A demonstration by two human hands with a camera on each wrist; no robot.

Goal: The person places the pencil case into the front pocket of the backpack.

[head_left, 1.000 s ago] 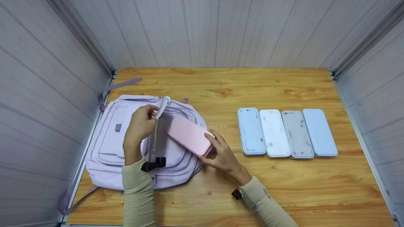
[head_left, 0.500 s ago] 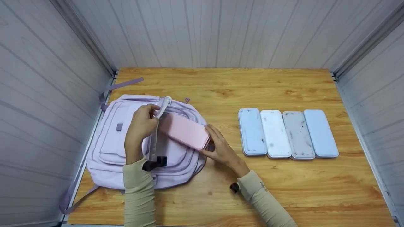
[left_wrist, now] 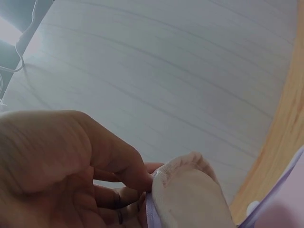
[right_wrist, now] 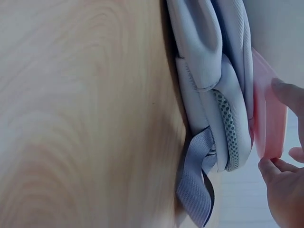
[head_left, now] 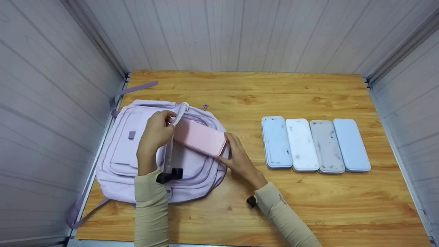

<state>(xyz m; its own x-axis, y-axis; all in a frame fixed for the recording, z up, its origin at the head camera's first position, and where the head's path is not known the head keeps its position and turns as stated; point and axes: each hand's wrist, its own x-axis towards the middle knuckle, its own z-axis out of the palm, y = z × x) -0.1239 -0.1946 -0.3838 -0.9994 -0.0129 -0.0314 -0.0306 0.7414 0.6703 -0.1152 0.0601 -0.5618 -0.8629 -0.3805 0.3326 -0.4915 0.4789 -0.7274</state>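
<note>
A lilac backpack (head_left: 120,151) lies on its back at the left of the table, its front compartment unzipped. My left hand (head_left: 156,132) pinches the edge of the opening and holds the flap up; the left wrist view shows thumb and fingers on the pale lining (left_wrist: 190,194). My right hand (head_left: 240,159) grips the near right end of a pink pencil case (head_left: 202,137), thumb on one side and fingers on the other. The case's far left end is inside the opening, partly hidden behind the raised flap. In the right wrist view the pink case (right_wrist: 270,118) stands against the bag's side.
To the right, several flat cases lie side by side: a light blue one (head_left: 276,142), a white one (head_left: 301,144), a grey one (head_left: 327,146) and another blue one (head_left: 352,144). Lilac straps (head_left: 139,88) trail from the bag. Pale walls (head_left: 226,34) enclose the wooden table.
My right hand has pushed the pink pencil case up and left, deeper under the raised flap. My left hand keeps its pinch on the flap. The head view has shifted slightly.
</note>
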